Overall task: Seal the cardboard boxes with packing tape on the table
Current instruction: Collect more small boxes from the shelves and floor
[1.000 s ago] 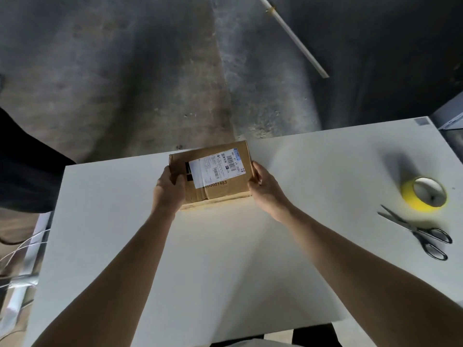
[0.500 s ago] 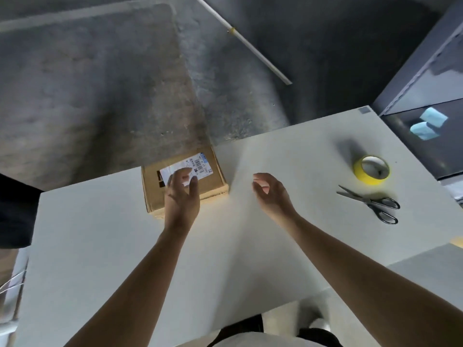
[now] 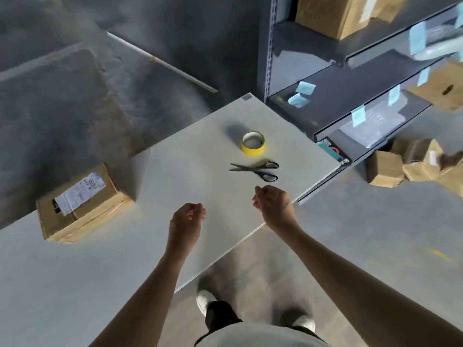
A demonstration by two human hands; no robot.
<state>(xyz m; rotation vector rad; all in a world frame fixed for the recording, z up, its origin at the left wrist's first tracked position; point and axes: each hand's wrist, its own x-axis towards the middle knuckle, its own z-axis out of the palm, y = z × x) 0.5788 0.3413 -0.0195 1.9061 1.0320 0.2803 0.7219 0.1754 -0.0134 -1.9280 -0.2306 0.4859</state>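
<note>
left hand [image 3: 186,220]: fingers loosely curled, nothing in them. We saw it hovering over the table's near edge, touching nothing.
right hand [image 3: 273,204]: same slack curl, also holding nothing. It sat at 3 o'clock of the left hand, apart from it, above the table's near-right edge.
table: white flat rectangular tabletop [image 3: 190,176], running from 8 o'clock to 1 o'clock across our view.
box: brown cardboard box [image 3: 100,209] with a white printed shipping label [image 3: 79,194] on top. It lay on the table at 9 o'clock of the left hand, well apart from both hands, against the far-left edge. Flaps looked closed; we couldn't tell whether the seams carried tape (motion blur).
tape: yellow roll of packing tape [image 3: 252,151], lying flat on the table at 12 o'clock of the right hand, untouched.
scissors: black-handled steel scissors [image 3: 253,169], lying between the tape and the right hand, blades pointing to 9 o'clock, slightly parted.
shelving: grey metal rack [image 3: 325,78] at 2 o'clock, holding more cardboard boxes and pale blue paper notes.
floor: brown cartons [image 3: 385,169] at 3 o'clock beside the rack; a thin white rod [image 3: 162,62] at 11 o'clock.
</note>
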